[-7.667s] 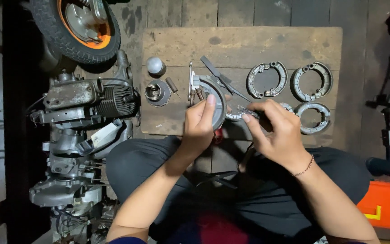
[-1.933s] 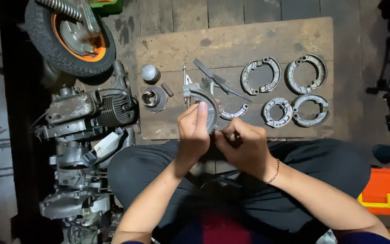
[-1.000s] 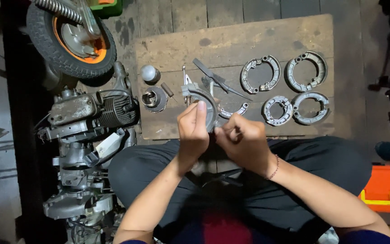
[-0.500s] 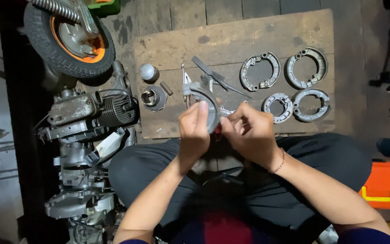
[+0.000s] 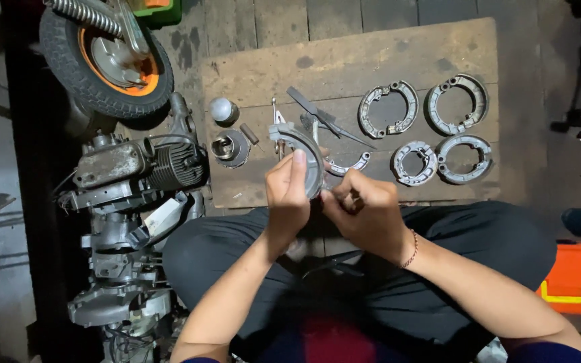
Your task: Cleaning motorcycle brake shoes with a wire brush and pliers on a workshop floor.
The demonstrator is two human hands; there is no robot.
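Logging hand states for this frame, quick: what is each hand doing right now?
Left hand: closed on the curved grey brake shoe.
Right hand: fingers curled shut at the shoe's lower end; what they pinch cannot be told.

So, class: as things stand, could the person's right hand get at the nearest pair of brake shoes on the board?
Probably yes: the brake shoes lie uncovered just beyond the right hand, though its fingers seem busy at the curved shoe.

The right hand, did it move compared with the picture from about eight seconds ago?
Yes. The right hand came in toward the left hand and the curved brake shoe it holds, away from the small brake shoe pair on the wooden board.
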